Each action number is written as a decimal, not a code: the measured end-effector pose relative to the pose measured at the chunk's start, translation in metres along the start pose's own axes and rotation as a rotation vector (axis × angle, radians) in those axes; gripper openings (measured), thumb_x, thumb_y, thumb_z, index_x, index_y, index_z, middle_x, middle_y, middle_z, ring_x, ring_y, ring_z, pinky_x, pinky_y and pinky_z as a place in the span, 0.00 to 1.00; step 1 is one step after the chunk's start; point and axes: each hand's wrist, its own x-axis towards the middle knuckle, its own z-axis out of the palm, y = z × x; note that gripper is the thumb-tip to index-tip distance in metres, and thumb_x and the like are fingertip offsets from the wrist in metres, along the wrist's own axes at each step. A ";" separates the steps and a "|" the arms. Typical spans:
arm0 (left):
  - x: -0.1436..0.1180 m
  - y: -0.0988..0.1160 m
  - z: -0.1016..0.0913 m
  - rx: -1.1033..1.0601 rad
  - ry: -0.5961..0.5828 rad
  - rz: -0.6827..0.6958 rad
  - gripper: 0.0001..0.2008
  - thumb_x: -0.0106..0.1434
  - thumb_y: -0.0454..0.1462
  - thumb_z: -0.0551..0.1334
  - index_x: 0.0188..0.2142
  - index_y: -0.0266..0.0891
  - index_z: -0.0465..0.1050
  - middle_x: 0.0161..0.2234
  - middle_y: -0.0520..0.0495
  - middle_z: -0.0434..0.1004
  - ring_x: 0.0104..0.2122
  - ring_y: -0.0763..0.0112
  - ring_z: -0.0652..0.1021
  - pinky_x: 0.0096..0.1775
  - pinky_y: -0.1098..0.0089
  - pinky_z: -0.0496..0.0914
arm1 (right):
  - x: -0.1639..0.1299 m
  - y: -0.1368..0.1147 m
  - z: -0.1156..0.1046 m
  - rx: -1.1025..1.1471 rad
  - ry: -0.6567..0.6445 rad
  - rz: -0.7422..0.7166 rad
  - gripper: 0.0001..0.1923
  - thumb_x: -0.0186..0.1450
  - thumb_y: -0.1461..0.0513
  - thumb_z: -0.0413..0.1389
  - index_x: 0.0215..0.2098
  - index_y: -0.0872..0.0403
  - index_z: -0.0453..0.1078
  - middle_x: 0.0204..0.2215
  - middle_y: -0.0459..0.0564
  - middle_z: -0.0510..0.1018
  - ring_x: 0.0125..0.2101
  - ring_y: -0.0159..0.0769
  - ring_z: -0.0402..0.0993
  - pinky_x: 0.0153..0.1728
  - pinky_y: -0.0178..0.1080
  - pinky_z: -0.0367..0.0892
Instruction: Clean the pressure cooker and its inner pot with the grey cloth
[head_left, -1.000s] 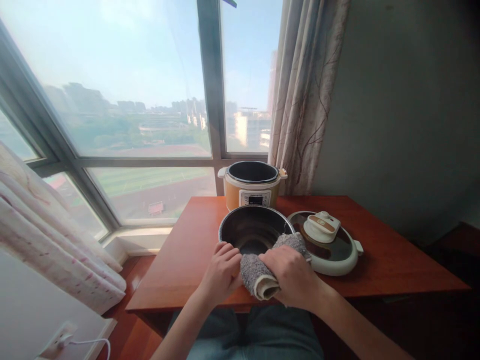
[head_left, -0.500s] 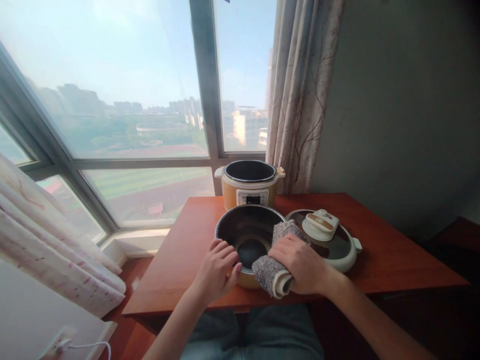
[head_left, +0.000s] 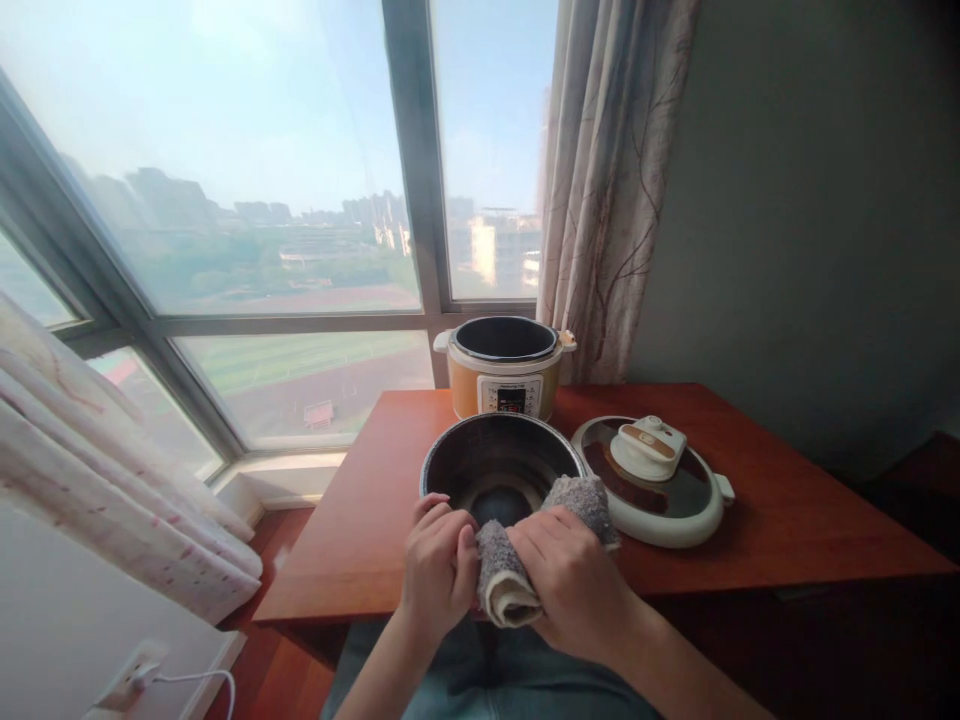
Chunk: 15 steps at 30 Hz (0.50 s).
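A dark inner pot [head_left: 495, 455] with a pale rim stands at the table's near edge, its mouth facing up toward me. My left hand [head_left: 441, 560] grips the pot's near left rim, fingers curled over it. In my right hand [head_left: 562, 570] is a folded grey cloth [head_left: 506, 570] with a cream underside, pressed against the near right rim. Behind the pot sits the yellow and white pressure cooker body [head_left: 465, 388], open on top, with a control panel facing me. To the right lies its round lid [head_left: 679, 520], handle up.
The reddish-brown wooden table [head_left: 337, 530] stands by a large window [head_left: 285, 200]. Curtains hang at the left [head_left: 112, 520] and behind the cooker [head_left: 615, 200]. A white cord [head_left: 187, 678] is plugged in at the lower left wall.
My right hand and the cloth have moved left and toward me along the pot's rim. The pot has come slightly nearer and tilts, with my left hand still on its rim.
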 end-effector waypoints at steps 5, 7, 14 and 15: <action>0.008 -0.035 -0.014 -0.146 -0.005 0.043 0.20 0.73 0.35 0.47 0.22 0.42 0.60 0.18 0.55 0.61 0.21 0.71 0.66 0.45 0.59 0.69 | -0.004 0.042 -0.032 0.135 -0.137 -0.134 0.17 0.64 0.62 0.55 0.51 0.55 0.68 0.44 0.53 0.78 0.45 0.45 0.71 0.53 0.48 0.62; 0.011 -0.046 -0.019 -0.214 -0.005 0.061 0.21 0.73 0.36 0.47 0.22 0.42 0.60 0.18 0.55 0.60 0.21 0.72 0.65 0.45 0.59 0.69 | -0.006 0.057 -0.044 0.155 -0.168 -0.129 0.19 0.62 0.66 0.55 0.52 0.54 0.68 0.47 0.52 0.77 0.49 0.43 0.71 0.59 0.49 0.58; 0.013 -0.057 -0.021 -0.200 -0.030 0.114 0.18 0.74 0.37 0.48 0.27 0.42 0.66 0.21 0.53 0.65 0.25 0.69 0.69 0.50 0.56 0.69 | -0.006 0.063 -0.044 0.133 -0.158 -0.064 0.22 0.56 0.67 0.56 0.50 0.54 0.69 0.46 0.52 0.77 0.49 0.43 0.69 0.60 0.51 0.55; 0.011 -0.055 -0.021 -0.189 -0.028 0.128 0.18 0.74 0.37 0.46 0.28 0.42 0.67 0.23 0.52 0.67 0.27 0.69 0.71 0.51 0.55 0.69 | -0.006 0.060 -0.042 0.131 -0.149 -0.049 0.22 0.56 0.66 0.57 0.50 0.54 0.70 0.46 0.52 0.77 0.49 0.44 0.69 0.59 0.51 0.56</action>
